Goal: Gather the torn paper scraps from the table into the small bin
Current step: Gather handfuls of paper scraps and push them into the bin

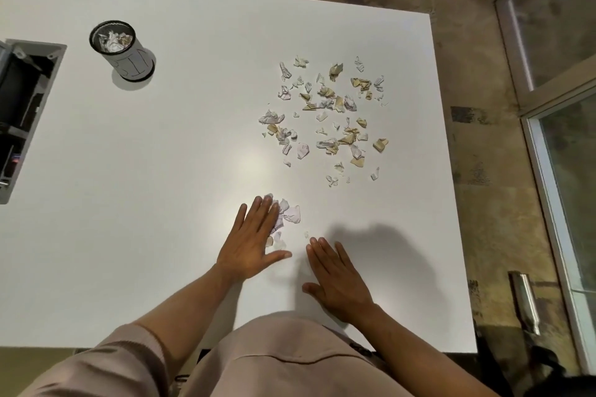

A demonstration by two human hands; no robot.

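Crumpled white and tan scraps [325, 116]

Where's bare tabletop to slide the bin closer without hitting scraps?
Free: the wide white stretch between the bin and the left hand, and the near-left table. Crowded: the scattered scraps far right, plus a small pile at the left fingertips, beside the right hand.

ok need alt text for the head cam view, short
Both hands, left hand and right hand, lie flat on a white table beside a small pile of scraps. More paper scraps lie scattered beyond; a partly filled small bin stands far left.
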